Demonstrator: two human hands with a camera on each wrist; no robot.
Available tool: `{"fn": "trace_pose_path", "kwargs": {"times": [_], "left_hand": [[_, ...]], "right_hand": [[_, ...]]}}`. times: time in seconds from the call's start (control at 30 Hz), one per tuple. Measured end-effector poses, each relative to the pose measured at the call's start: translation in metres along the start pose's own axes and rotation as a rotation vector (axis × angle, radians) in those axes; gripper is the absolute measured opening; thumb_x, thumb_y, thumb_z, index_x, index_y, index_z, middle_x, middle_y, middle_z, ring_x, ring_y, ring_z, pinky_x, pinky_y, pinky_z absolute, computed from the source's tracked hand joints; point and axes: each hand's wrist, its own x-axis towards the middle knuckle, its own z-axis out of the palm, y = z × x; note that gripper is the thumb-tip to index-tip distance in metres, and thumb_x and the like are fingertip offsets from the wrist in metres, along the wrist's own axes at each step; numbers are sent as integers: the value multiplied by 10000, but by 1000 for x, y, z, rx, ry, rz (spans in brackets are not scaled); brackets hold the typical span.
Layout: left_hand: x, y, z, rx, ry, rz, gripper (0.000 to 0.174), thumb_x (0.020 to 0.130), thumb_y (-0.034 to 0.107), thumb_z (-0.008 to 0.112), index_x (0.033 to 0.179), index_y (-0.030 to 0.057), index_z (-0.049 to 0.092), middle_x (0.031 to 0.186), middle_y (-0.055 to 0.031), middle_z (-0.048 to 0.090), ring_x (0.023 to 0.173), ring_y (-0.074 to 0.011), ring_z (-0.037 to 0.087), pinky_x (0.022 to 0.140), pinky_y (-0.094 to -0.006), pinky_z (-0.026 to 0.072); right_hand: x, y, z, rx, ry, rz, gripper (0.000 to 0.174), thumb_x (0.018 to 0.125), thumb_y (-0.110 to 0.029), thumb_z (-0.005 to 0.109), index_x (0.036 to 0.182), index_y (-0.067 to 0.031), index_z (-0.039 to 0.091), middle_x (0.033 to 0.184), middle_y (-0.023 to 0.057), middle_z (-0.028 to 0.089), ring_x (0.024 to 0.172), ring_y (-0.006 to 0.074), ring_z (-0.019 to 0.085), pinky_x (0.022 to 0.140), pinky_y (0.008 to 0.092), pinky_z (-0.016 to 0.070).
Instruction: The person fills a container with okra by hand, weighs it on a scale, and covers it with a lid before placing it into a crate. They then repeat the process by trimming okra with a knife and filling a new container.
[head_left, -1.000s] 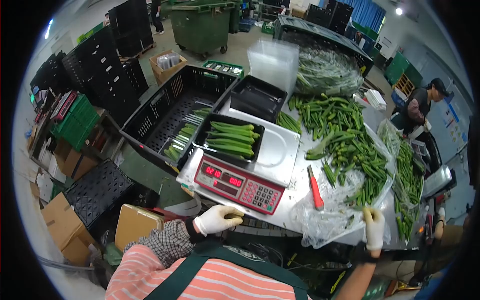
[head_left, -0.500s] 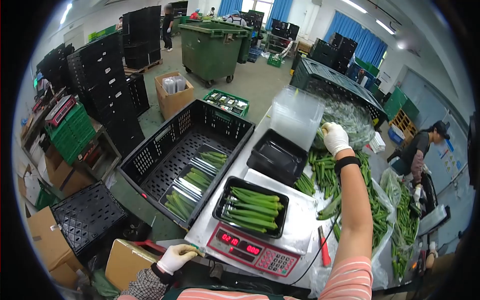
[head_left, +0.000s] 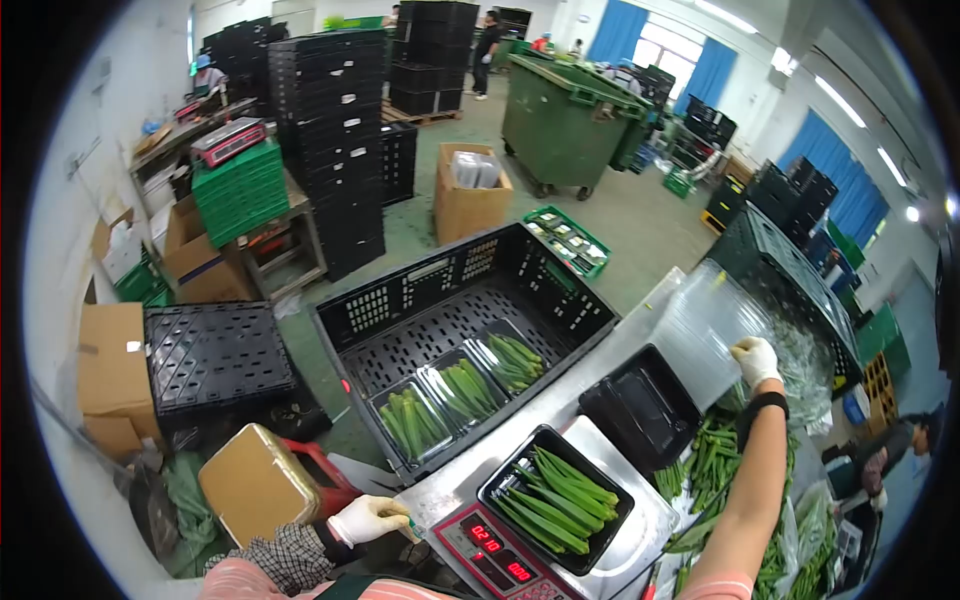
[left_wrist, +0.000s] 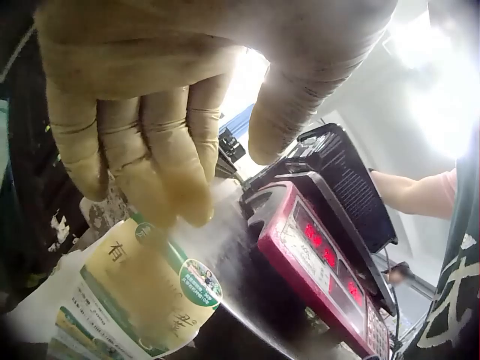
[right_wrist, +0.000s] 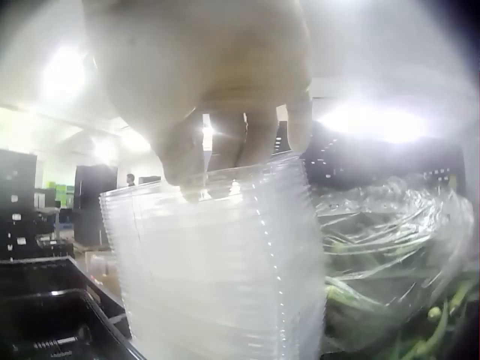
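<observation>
My gloved right hand (head_left: pixel 755 362) is at the top edge of a stack of clear plastic lids (head_left: pixel 712 318). In the right wrist view its fingertips point down onto the rim of the lids (right_wrist: pixel 217 255); I cannot tell whether they pinch one. Near the scale's left end, my gloved left hand (head_left: pixel 370 520) has loosely bent fingers, thumb apart. Beneath them in the left wrist view lie printed labels (left_wrist: pixel 142 289). A black tray of okra (head_left: pixel 560 500) sits on the red digital scale (head_left: pixel 490 555). Empty black trays (head_left: pixel 640 408) lie beside it.
A black crate (head_left: pixel 400 320) at the left holds several covered packs of okra (head_left: pixel 465 390). Loose okra (head_left: pixel 715 460) and bagged greens (head_left: pixel 800 350) lie at the right. A box (head_left: pixel 255 485) stands at lower left. Another person (head_left: pixel 885 460) works at far right.
My right hand went from the table's near edge up to the lid stack. My left hand moved left, away from the scale's front. The head view swung left.
</observation>
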Motion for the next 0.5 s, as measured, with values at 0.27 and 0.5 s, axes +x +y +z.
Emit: {"fn": "trace_pose_path", "kwargs": {"times": [0.27, 0.5], "left_hand": [[-11, 12, 18, -58, -20, -97, 269, 848, 198, 613, 1029, 0, 629, 943, -73, 662, 876, -110, 593, 836, -265, 452], [-30, 16, 31, 75, 27, -51, 280, 841, 199, 609, 1038, 2, 625, 900, -68, 668, 834, -108, 611, 794, -249, 467]], "right_hand": [[9, 14, -5, 399, -154, 66, 114, 700, -78, 647, 733, 29, 668, 606, 64, 604, 553, 138, 538, 535, 289, 420], [13, 20, 8, 302, -56, -25, 95, 690, -61, 619, 704, 25, 657, 577, 66, 587, 535, 144, 527, 525, 292, 413]]}}
